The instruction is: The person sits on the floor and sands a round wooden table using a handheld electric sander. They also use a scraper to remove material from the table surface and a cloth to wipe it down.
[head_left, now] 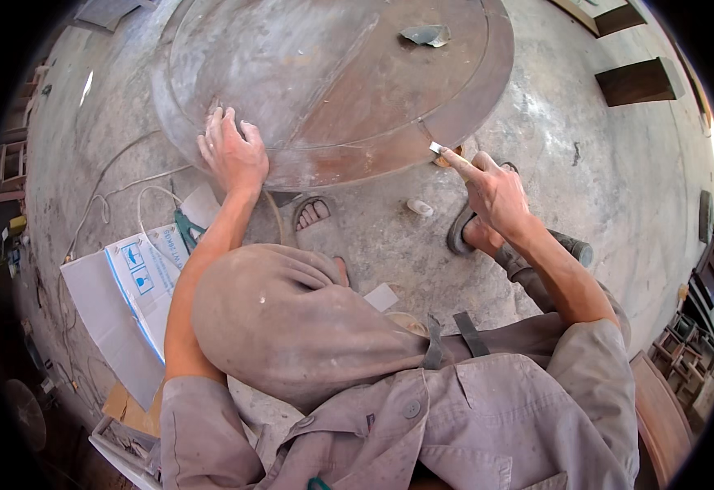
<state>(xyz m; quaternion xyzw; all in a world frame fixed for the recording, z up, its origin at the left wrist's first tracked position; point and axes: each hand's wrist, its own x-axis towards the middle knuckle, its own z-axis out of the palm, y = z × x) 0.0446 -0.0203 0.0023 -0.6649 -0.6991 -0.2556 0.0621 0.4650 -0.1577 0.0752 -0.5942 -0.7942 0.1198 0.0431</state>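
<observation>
A large round wooden tabletop [373, 90], brown and covered in pale dust, lies in front of me. A groove follows its rim, and a seam crosses it. My left hand [233, 151] rests on its near left edge, fingers apart and slightly bent, holding nothing. At the near right rim, my right hand [491, 189] is closed with the index finger stretched along a small flat white-tipped piece [435, 148]. Its exact kind I cannot make out. The tip meets the rim beside a dark joint line. A crumpled grey scrap [427, 35] lies farther back on the tabletop.
Printed cardboard [140, 282] lies at my left by a green-handled tool [187, 229] and a pale cord [105, 192]. A small whitish object [420, 207] sits on the concrete floor [593, 188] between my sandalled feet. Dark wooden blocks [636, 83] stand at the far right.
</observation>
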